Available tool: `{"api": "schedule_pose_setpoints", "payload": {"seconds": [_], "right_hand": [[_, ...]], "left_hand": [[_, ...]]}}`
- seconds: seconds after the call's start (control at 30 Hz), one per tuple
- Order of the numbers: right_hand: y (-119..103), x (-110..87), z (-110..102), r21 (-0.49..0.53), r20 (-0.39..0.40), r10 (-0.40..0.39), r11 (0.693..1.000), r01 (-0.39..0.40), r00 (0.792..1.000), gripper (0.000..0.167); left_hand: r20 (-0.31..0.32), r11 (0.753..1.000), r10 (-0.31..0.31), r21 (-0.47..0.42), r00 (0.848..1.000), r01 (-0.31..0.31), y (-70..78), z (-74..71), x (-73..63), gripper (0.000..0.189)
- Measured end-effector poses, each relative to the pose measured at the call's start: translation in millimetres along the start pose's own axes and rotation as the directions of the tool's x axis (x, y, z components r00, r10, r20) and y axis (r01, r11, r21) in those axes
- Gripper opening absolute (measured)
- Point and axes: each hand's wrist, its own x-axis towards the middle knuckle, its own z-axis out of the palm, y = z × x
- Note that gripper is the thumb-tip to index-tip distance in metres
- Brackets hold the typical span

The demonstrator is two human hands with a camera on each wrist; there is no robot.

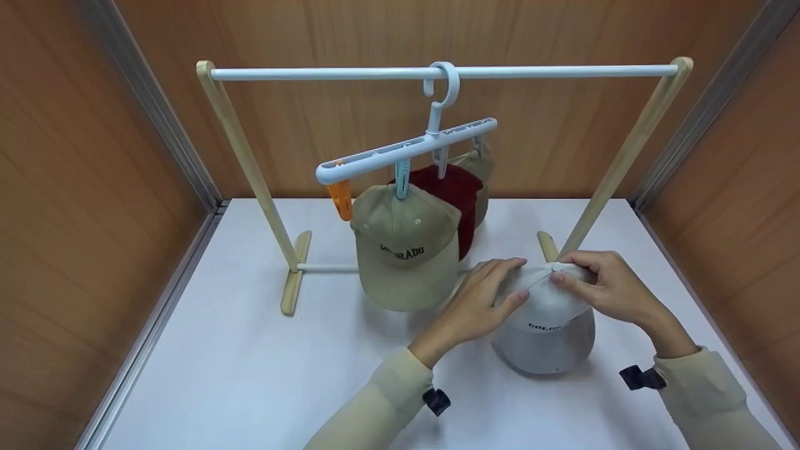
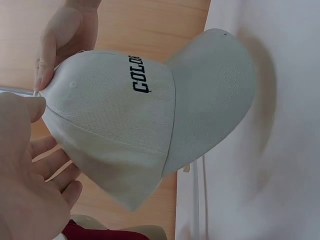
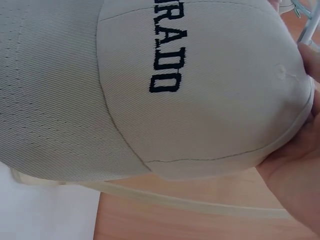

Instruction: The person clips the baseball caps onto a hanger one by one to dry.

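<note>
A pale off-white cap [image 1: 544, 319] with dark lettering is held up over the white table, brim downward. My right hand [image 1: 603, 287] pinches its crown near the top button, thumb in front; in the right wrist view this hand [image 3: 295, 165] is at the crown's edge. My left hand [image 1: 478, 306] is at the crown's left side, its fingers relaxed and spread. The left wrist view shows the left fingers [image 2: 55, 167] right at the cap's side and the thumb near the top.
A light-blue clip hanger [image 1: 406, 150] hangs from the white rail [image 1: 325, 74] of a wooden-legged stand. Clips hold a khaki cap [image 1: 406, 231], a dark red cap [image 1: 462, 194] and a tan cap [image 1: 481, 172]. An orange clip [image 1: 340, 199] hangs at the near end. Wooden panels enclose the table.
</note>
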Motion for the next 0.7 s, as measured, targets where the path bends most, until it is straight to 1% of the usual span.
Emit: {"api": "schedule_pose_setpoints", "payload": {"seconds": [0.17,0.33,0.5,0.7], "right_hand": [[-5,1.1,5,0.028,-0.006,-0.049,0.998,0.049,0.999,0.009],[-9,3.7,10,0.040,-0.015,-0.074,0.996,0.075,0.997,0.012],[-13,6.8,14,0.014,-0.020,-0.096,0.995,0.097,0.995,0.011],[-17,10.0,20,-0.012,-0.025,-0.128,0.992,0.127,0.992,0.012]], "left_hand": [[0.009,1.000,-0.004,-0.024,1.000,0.004,1.8,-1.3,-2.2,0.053],[0.002,0.998,0.004,-0.066,1.000,-0.004,3.0,-3.5,-4.4,0.049],[-0.019,0.991,0.012,-0.135,1.000,-0.015,1.8,-5.3,-6.5,0.044],[-0.041,0.973,0.034,-0.228,0.999,-0.042,-0.7,-7.0,-8.9,0.038]]}}
